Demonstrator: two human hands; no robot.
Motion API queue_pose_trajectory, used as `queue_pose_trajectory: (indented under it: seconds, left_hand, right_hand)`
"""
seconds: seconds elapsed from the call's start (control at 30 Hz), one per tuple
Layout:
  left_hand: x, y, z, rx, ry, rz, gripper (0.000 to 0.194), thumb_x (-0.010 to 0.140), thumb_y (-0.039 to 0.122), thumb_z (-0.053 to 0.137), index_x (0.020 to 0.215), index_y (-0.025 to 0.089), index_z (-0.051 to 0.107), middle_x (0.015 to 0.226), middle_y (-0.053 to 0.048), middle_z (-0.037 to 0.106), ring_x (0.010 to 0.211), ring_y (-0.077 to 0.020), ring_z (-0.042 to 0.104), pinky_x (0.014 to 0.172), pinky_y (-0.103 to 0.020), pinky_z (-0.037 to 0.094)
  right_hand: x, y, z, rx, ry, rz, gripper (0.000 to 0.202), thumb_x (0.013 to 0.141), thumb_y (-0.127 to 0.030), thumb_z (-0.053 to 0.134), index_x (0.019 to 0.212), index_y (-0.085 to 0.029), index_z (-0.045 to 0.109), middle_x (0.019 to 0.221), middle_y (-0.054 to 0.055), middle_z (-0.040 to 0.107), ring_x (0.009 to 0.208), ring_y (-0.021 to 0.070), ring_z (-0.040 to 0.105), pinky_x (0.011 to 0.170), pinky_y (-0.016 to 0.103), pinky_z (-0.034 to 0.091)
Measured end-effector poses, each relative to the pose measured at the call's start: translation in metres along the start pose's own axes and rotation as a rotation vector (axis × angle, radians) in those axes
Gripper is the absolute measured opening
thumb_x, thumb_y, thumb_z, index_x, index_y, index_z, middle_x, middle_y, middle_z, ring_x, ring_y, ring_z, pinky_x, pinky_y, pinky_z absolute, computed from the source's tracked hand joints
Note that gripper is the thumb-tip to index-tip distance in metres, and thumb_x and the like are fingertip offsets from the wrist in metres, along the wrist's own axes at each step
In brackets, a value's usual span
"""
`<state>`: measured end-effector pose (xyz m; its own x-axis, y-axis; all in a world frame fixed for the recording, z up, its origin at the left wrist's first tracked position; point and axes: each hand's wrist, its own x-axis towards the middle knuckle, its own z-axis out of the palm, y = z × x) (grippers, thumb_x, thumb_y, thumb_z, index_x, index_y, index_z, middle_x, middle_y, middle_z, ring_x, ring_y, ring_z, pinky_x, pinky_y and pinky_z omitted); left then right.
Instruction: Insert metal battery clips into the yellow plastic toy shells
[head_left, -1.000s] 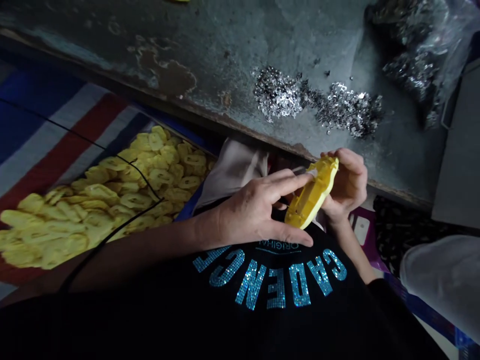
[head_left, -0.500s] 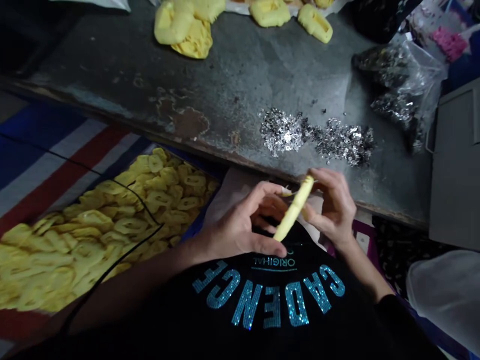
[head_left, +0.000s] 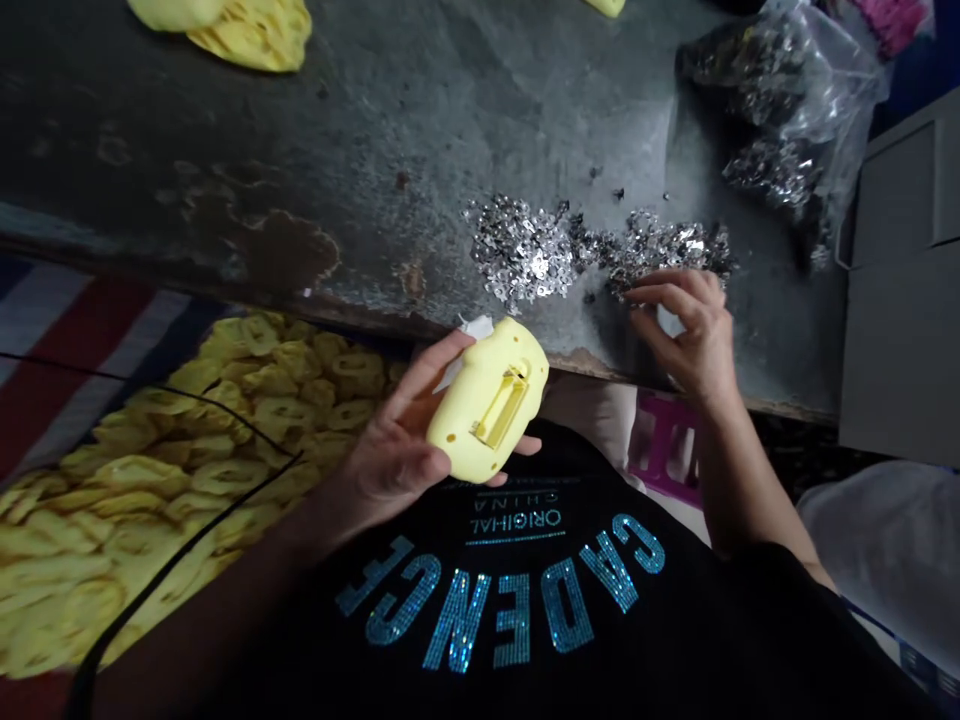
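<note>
My left hand [head_left: 409, 450] holds a yellow plastic shell [head_left: 491, 400] in front of my shirt, with its slotted compartment facing up. A white wrap shows at a fingertip beside the shell. My right hand [head_left: 694, 330] is at the near edge of the right-hand pile of small shiny metal pieces [head_left: 660, 245]; its thumb and fingertips are drawn together, and whatever they pinch is too small to make out. A second pile of metal pieces [head_left: 521, 250] lies just left of it on the grey table [head_left: 420, 130].
Many yellow shells [head_left: 187, 480] fill a heap at the lower left, crossed by a black cable [head_left: 217, 510]. More yellow parts [head_left: 255, 35] lie at the table's far left. A clear bag of metal pieces [head_left: 780, 150] sits at the back right.
My right hand has let go of the yellow shell and moved to the metal pieces. My left hand has turned the shell from edge-on to show its slotted side. The view has shifted.
</note>
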<state>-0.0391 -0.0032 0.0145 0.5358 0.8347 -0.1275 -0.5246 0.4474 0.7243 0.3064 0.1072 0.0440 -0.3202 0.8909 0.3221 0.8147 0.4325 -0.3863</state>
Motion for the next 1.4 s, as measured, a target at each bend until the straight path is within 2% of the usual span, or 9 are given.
queue_pose_trajectory:
  seconds: [0.07,0.13,0.27,0.43,0.6,0.77,1.07,1.2,1.4]
  left_hand:
    - [0.003,0.0,0.001,-0.007,-0.003,-0.005,0.083,0.101,0.054,0.084,0.173,0.06,0.045,0.174,-0.002,0.066,0.119,-0.0347,0.089,0.083,-0.034,0.077]
    - [0.007,-0.001,0.002,-0.002,0.007,-0.002,0.082,0.1,0.058,0.085,0.172,0.06,0.047,0.175,-0.002,0.065,0.116,-0.0344,0.089,0.083,-0.036,0.078]
    - [0.014,-0.005,0.007,0.025,0.056,0.043,0.084,0.094,0.068,0.089,0.169,0.059,0.053,0.163,0.001,0.075,0.108,-0.0318,0.091,0.081,-0.034,0.078]
    - [0.014,-0.006,0.012,0.031,0.096,0.067,0.081,0.097,0.073,0.083,0.17,0.057,0.052,0.163,0.003,0.075,0.108,-0.0295,0.091,0.082,-0.032,0.077]
    - [0.012,-0.008,0.011,0.032,0.086,0.081,0.083,0.099,0.067,0.082,0.173,0.054,0.048,0.163,-0.002,0.075,0.105,-0.03,0.091,0.077,-0.031,0.076]
    - [0.008,-0.01,0.011,0.027,0.069,0.078,0.076,0.104,0.066,0.074,0.175,0.054,0.047,0.165,-0.001,0.074,0.108,-0.0289,0.09,0.08,-0.032,0.076]
    - [0.003,-0.014,0.008,-0.017,0.05,0.109,0.069,0.103,0.058,0.078,0.169,0.056,0.057,0.168,-0.001,0.071,0.106,-0.0282,0.091,0.078,-0.034,0.077]
    - [0.002,-0.015,0.007,0.01,0.085,0.101,0.071,0.102,0.06,0.079,0.169,0.056,0.056,0.171,-0.004,0.068,0.103,-0.0276,0.091,0.075,-0.034,0.077]
    - [0.001,-0.016,0.006,0.106,0.134,0.074,0.075,0.104,0.076,0.069,0.173,0.058,0.047,0.171,0.0,0.068,0.103,-0.0289,0.089,0.072,-0.034,0.074]
  right_hand:
    - [-0.012,0.001,-0.004,0.024,0.095,0.053,0.008,0.106,-0.035,0.076,0.109,-0.031,0.083,0.119,0.004,0.086,0.115,0.0317,0.075,0.107,0.055,0.051]
    - [-0.019,0.002,-0.001,0.028,0.11,0.075,0.008,0.106,-0.038,0.076,0.106,-0.032,0.083,0.111,0.003,0.084,0.111,0.0313,0.074,0.105,0.055,0.052]
    - [-0.01,-0.004,0.02,-0.073,0.05,0.069,0.015,0.11,-0.04,0.07,0.11,-0.032,0.083,0.11,0.007,0.081,0.113,0.0349,0.069,0.103,0.06,0.051]
    - [0.014,-0.011,0.041,-0.148,-0.045,0.044,0.017,0.109,-0.041,0.069,0.118,-0.031,0.081,0.116,0.011,0.076,0.119,0.0411,0.064,0.106,0.07,0.049]
    - [0.015,-0.014,0.035,-0.082,-0.078,-0.016,0.018,0.11,-0.036,0.064,0.102,-0.028,0.079,0.102,0.008,0.072,0.11,0.0353,0.064,0.102,0.063,0.051]
    - [0.012,-0.017,0.028,-0.067,-0.072,-0.023,0.018,0.109,-0.036,0.064,0.111,-0.029,0.081,0.107,0.008,0.075,0.109,0.0337,0.063,0.102,0.059,0.05]
    - [0.032,-0.021,0.044,-0.093,-0.171,-0.083,0.022,0.112,-0.038,0.061,0.104,-0.028,0.079,0.103,0.009,0.074,0.111,0.0346,0.063,0.102,0.058,0.048]
    - [0.038,-0.014,0.04,-0.113,-0.132,-0.079,0.019,0.111,-0.035,0.061,0.105,-0.028,0.078,0.106,0.009,0.075,0.112,0.0357,0.064,0.105,0.061,0.047]
    - [0.021,-0.02,0.036,-0.137,-0.113,-0.059,0.021,0.113,-0.04,0.061,0.117,-0.031,0.08,0.106,0.006,0.078,0.107,0.0327,0.065,0.099,0.054,0.047]
